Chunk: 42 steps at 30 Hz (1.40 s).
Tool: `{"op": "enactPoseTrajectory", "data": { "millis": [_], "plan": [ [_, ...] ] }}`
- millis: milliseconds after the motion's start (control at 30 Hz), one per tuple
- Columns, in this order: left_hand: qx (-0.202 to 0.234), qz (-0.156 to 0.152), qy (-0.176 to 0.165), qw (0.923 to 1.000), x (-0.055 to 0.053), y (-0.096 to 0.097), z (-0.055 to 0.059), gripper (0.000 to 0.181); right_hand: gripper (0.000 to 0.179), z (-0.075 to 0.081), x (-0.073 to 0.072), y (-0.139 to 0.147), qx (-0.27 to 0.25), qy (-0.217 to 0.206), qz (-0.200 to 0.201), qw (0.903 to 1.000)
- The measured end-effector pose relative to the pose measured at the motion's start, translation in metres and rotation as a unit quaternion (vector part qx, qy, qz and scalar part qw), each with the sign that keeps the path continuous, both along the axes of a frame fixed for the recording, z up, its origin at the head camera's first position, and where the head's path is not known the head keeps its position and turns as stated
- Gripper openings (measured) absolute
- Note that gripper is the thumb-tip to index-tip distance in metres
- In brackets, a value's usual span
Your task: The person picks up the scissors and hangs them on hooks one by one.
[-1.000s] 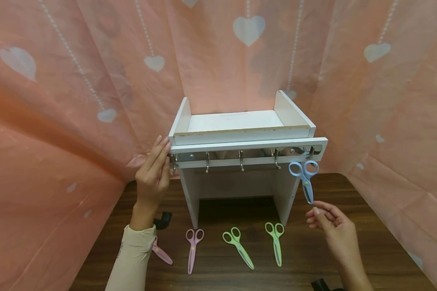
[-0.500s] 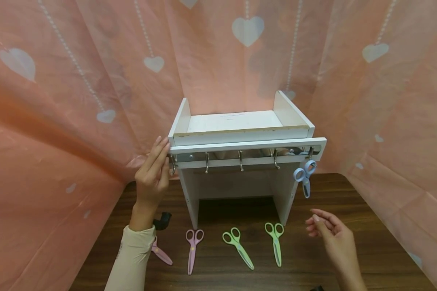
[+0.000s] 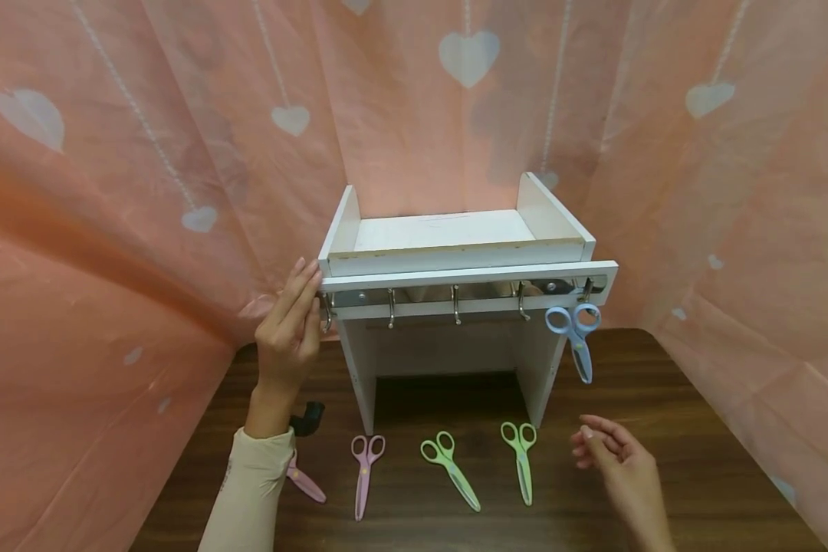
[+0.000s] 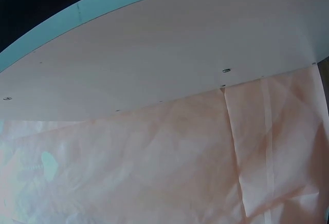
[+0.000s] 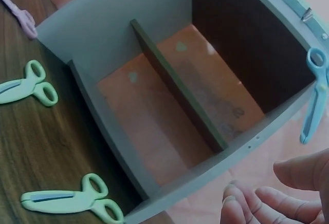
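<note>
Blue scissors (image 3: 576,337) hang by one finger loop from the rightmost hook of the white hook rail (image 3: 469,274), blades down. Below them my right hand (image 3: 621,468) is apart from everything, fingers loosely bent with nothing between them. In the right wrist view its fingertips (image 5: 234,203) show below the hanging scissors. My left hand (image 3: 288,337) rests with fairly straight fingers against the rail's left end, beside the leftmost hook. On the table lie green scissors (image 3: 520,464), a second green pair (image 3: 451,469) and pink scissors (image 3: 363,477). Another pink pair (image 3: 306,484) is partly hidden by my left sleeve.
The white shelf unit (image 3: 541,376) stands at the back of the dark wooden table (image 3: 697,452), its rail along the top front. Several hooks (image 3: 457,305) along it carry nothing. A pink curtain (image 3: 414,92) with white hearts surrounds the table.
My right hand has let go of the blue scissors' tip and moved down, slightly left. The scissors swung on the hook and now hang facing forward. My left hand stays at the rail.
</note>
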<state>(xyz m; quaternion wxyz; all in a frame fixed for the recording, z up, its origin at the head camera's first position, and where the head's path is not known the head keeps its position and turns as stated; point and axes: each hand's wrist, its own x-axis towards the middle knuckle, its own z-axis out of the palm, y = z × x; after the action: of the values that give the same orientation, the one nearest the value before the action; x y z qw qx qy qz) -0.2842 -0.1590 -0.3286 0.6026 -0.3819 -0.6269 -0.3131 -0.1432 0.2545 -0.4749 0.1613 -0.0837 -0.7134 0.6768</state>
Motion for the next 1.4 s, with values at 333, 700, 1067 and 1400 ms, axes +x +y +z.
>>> {"op": "enactPoseTrajectory", "data": {
  "millis": [333,700,1067,1400],
  "plan": [
    [-0.004,-0.007,0.014,0.9999,-0.004,0.001,-0.012,0.025,0.039,-0.031,0.005,-0.015,0.051,-0.074,0.001,0.996],
    [-0.009,-0.011,0.014,0.9998,-0.009,-0.002,-0.008,0.025,0.036,-0.043,-0.007,-0.033,0.251,-0.084,-0.039,0.9635],
    [-0.013,-0.013,0.015,0.9997,-0.012,-0.001,-0.006,0.026,0.038,-0.056,-0.016,-0.043,0.317,-0.074,-0.018,0.9453],
    [-0.008,-0.014,0.017,0.9997,-0.012,0.002,-0.004,0.025,0.044,-0.074,-0.023,-0.05,0.371,-0.053,-0.024,0.9268]
  ]
}}
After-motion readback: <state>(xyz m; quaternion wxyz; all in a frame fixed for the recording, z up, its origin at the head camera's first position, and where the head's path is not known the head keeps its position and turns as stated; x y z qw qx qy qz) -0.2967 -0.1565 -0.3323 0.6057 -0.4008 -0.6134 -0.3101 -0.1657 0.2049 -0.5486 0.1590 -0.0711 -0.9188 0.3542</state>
